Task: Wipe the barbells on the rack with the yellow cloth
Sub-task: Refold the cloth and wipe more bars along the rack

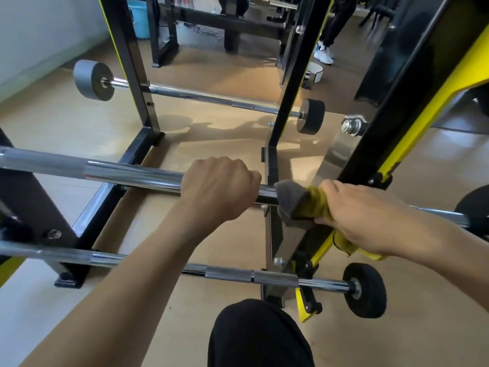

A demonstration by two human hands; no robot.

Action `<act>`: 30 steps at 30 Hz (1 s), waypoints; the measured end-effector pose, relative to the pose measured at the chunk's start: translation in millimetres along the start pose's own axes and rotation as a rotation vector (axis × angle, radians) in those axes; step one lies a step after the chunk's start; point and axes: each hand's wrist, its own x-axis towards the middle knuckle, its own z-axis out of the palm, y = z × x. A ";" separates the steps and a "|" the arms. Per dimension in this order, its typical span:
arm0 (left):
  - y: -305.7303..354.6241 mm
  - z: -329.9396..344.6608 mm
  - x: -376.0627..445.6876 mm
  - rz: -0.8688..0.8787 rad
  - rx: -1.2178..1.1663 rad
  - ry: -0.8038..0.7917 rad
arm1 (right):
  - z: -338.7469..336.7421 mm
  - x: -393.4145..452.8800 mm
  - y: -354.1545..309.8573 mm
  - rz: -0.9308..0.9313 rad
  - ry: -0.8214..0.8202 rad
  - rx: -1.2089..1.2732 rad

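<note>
A chrome barbell [111, 172] lies across the black and yellow rack [352, 165] at mid height. My left hand [217, 186] is clenched around this bar near its middle. Just to the right, my right hand [362, 215] grips the yellow cloth [320, 205], which has a grey side and is wrapped around the same bar beside the rack's upright. A lower barbell [227, 274] with a small black weight [366, 290] sits nearer to me. A third barbell [201, 98] with grey and black end weights rests on the far side of the rack.
The rack stands on a tan floor with its black base frame [105, 197] below the bars. My knee in black trousers [259, 335] is at the bottom. Another person's legs and white shoes [324, 53] stand at the back right, and a blue bucket [139, 18] sits at the back left.
</note>
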 end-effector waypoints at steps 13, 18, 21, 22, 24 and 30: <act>-8.3 3.9 1.4 -0.107 -0.189 -0.042 | 0.8 67.6 -52.1 -0.106 0.095 0.264; -6.5 3.8 -0.7 -0.065 -0.028 -0.056 | 12.2 53.0 -50.9 -0.103 0.224 0.107; -0.4 0.5 1.0 -0.033 -0.003 -0.120 | 33.0 18.6 -28.5 -0.063 0.307 0.083; 1.3 -1.4 2.0 -0.019 -0.022 -0.141 | 40.8 9.8 -25.1 -0.029 0.314 0.062; 4.5 -3.8 1.1 -0.021 -0.064 -0.185 | 50.8 -1.1 -27.6 0.031 0.278 0.105; 13.5 -22.6 -24.2 -0.179 -0.701 -0.208 | 1.9 -25.8 -54.9 0.117 -0.078 0.967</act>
